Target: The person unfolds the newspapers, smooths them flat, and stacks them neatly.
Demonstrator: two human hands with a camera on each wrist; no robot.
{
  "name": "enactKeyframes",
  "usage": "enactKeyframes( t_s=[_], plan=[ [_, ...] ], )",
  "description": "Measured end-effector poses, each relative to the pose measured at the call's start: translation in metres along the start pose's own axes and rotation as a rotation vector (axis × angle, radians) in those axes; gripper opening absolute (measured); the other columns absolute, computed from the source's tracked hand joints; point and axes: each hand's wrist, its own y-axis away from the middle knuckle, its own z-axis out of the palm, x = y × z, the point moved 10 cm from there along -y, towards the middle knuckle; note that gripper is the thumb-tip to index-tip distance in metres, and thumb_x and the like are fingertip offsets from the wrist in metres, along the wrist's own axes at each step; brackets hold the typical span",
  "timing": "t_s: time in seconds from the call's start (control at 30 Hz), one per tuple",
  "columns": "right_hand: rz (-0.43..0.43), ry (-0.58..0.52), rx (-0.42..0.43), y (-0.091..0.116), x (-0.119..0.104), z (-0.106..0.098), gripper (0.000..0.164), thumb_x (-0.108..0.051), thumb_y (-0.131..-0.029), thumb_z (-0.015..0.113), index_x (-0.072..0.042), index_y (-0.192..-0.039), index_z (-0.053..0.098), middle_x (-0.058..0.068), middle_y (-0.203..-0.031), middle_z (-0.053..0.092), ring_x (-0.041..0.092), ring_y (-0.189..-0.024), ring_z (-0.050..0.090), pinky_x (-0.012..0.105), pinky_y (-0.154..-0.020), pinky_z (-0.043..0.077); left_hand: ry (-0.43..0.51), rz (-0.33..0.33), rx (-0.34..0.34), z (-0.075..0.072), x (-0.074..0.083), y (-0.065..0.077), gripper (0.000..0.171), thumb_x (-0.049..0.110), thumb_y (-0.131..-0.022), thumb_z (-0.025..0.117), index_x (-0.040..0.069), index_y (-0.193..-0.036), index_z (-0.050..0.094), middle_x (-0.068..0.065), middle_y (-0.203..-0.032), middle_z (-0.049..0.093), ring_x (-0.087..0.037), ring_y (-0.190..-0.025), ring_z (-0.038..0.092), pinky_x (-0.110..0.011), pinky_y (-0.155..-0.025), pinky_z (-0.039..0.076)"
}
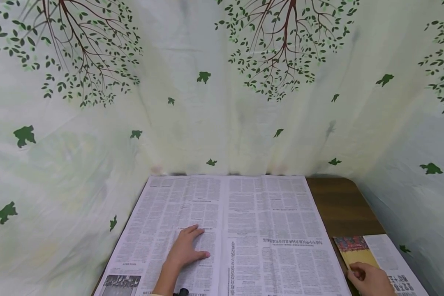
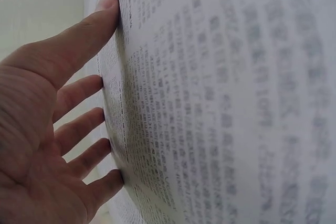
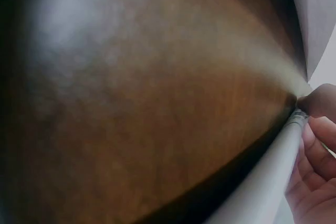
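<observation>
A large newspaper lies spread out, its middle crease running away from me. My left hand rests on its left page, fingers and thumb apart. In the left wrist view the fingertips touch the printed sheet. At the right, my right hand pinches the left edge of a folded newspaper with a red and yellow picture. The right wrist view shows the folded edge running up to the thumb and fingers, close over the brown wood.
A brown wooden table shows beyond the spread sheet's right edge. White cloth printed with trees and green leaves hangs behind and on both sides. A small black object sits by the left wrist.
</observation>
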Motion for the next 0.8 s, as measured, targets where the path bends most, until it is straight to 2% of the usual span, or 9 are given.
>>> enactKeyframes(
  t_s=[0.2,0.37,0.57,0.8],
  plan=[
    [0.023,-0.04,0.012,-0.003,0.001,-0.003,0.029,-0.017,-0.088,0.072,0.007,-0.104,0.074,-0.002,-0.074,0.064,0.016,-0.068,0.053,0.032,-0.06,0.043,0.013,-0.018,-0.002,0.0,0.0,0.0,0.087,0.049,-0.064,0.095,0.012,-0.137,0.065,-0.016,-0.153,0.052,-0.044,-0.143,0.044,-0.06,-0.114,0.04],
    [0.044,-0.069,0.028,-0.008,-0.002,-0.006,0.032,-0.016,-0.09,0.069,0.01,-0.109,0.071,0.001,-0.078,0.065,0.017,-0.071,0.053,0.033,-0.061,0.044,0.017,-0.024,0.001,0.001,-0.002,0.001,0.088,0.05,-0.064,0.095,0.013,-0.137,0.065,-0.015,-0.153,0.052,-0.044,-0.143,0.044,-0.06,-0.114,0.04],
    [0.021,-0.082,0.143,-0.013,-0.014,-0.024,0.035,-0.016,-0.092,0.066,0.012,-0.112,0.069,0.005,-0.08,0.067,0.018,-0.071,0.055,0.033,-0.061,0.046,0.024,-0.034,0.003,-0.001,-0.001,0.001,0.089,0.049,-0.064,0.096,0.012,-0.138,0.065,-0.015,-0.154,0.052,-0.044,-0.143,0.044,-0.06,-0.115,0.039],
    [0.007,-0.073,0.262,-0.016,-0.025,-0.04,0.033,-0.017,-0.09,0.068,0.009,-0.11,0.07,0.006,-0.079,0.066,0.018,-0.07,0.054,0.029,-0.058,0.043,0.021,-0.032,0.001,0.0,-0.001,0.002,0.09,0.05,-0.063,0.096,0.012,-0.139,0.064,-0.015,-0.154,0.052,-0.045,-0.143,0.043,-0.06,-0.115,0.039]
  ],
)
